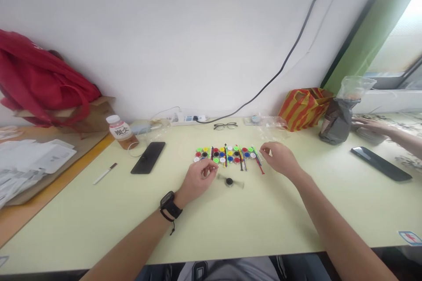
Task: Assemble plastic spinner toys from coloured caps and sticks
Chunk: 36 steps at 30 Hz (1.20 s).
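Note:
Colourful small round discs [236, 154] in red, yellow, green, blue, white and black lie in rows on the table, with thin coloured plastic sticks [259, 165] between and beside them. My left hand [197, 181], wearing a black watch, is at the front left of the rows with thumb and fingertips pinched together; anything between them is too small to make out. Just right of it is a black-centred disc [229, 181] with pale, motion-smeared ends on both sides. My right hand [280, 158] is closed beside the rows' right end, its fingertips near the sticks; what they hold is unclear.
Behind the discs lie glasses [225, 126], a power strip [187, 119] and clear plastic bags [272, 128]. At left are a phone [148, 158], a bottle [121, 131] and a pen [105, 173]. At right are a striped bag [303, 107], a dark case [380, 163] and another person's arm [400, 136].

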{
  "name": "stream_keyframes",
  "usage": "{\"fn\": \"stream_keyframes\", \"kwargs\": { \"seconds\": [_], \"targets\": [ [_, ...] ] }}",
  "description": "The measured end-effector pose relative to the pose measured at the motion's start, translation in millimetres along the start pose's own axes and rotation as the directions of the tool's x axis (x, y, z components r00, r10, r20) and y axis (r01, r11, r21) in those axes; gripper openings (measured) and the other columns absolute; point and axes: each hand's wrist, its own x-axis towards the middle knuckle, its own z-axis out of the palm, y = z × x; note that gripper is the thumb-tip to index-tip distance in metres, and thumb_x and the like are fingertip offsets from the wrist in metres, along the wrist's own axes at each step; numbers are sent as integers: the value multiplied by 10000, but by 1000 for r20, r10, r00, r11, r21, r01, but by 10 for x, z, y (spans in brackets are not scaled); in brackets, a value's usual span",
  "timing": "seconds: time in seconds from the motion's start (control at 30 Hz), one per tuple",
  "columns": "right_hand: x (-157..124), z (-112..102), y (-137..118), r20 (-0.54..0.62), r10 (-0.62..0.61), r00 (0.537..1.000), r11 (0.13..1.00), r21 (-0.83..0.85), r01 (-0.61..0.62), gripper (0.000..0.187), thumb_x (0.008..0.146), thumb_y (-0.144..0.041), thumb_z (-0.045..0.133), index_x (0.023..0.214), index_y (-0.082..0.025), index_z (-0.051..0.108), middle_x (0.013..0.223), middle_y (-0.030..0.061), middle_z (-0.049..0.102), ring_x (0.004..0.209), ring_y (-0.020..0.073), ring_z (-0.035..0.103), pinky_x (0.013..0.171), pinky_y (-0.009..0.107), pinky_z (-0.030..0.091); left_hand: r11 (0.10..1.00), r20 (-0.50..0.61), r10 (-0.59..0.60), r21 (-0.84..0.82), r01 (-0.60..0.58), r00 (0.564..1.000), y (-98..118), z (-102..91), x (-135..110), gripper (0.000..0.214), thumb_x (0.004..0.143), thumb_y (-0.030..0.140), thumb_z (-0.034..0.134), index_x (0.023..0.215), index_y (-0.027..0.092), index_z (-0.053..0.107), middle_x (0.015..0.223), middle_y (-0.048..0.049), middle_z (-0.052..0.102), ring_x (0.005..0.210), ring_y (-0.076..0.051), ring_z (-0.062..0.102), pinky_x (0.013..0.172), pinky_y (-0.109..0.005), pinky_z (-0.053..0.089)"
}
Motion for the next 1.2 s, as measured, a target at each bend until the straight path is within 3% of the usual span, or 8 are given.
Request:
{"fn": "stream_keyframes", "kwargs": {
  "seconds": [0.1,0.3,0.57,0.8,1.0,1.1,1.2],
  "targets": [
    [78,120,18,26,-8,1000,994,-112,11,230,921,-152,522,961,-211,741,969,80,744,954,231,634,774,315,406,1000,15,3,4,-4,1000,-24,-5,11,110,920,210,592,933,209,701,753,2,640,664,-133,525,631,-257,421],
    [83,305,0,39,-8,999,988,-154,14,232,976,-180,522,1006,-223,748,1024,99,738,1028,266,609,818,350,384,999,44,0,38,-2,999,-37,-31,25,109,917,209,595,926,210,703,712,17,613,651,-132,526,639,-255,419],
    [85,343,-38,35,-15,999,987,-158,20,232,1015,-200,489,1076,-229,711,1063,98,738,1043,264,613,820,359,355,999,80,-16,36,13,997,-19,-35,35,115,907,215,603,927,207,716,713,13,623,651,-132,525,628,-248,416],
    [101,312,-13,18,0,1000,991,-130,2,199,976,-145,479,909,-210,655,977,86,738,992,249,614,791,348,337,999,93,-10,48,5,996,-39,-36,41,115,922,220,597,936,201,709,706,16,613,645,-127,519,623,-245,413],
    [105,266,73,-18,70,997,995,-76,-71,96,898,-158,516,837,-211,568,864,61,717,835,223,622,734,321,368,999,81,-9,54,4,997,-44,-47,41,109,929,207,594,941,200,702,727,17,628,653,-121,526,628,-243,419],
    [94,258,97,-42,85,995,996,34,-84,132,870,-167,515,980,-218,567,862,36,705,782,202,623,690,294,393,999,82,-2,54,-2,997,-48,-44,36,106,923,195,598,939,204,703,736,18,638,658,-121,532,627,-242,421],
    [75,245,73,-86,15,996,968,252,7,263,897,-172,440,1140,-217,530,882,33,686,792,204,628,701,293,429,998,84,3,63,-8,996,-52,-43,36,108,923,192,600,940,205,706,738,18,640,659,-121,534,630,-243,422]
  ]
}}
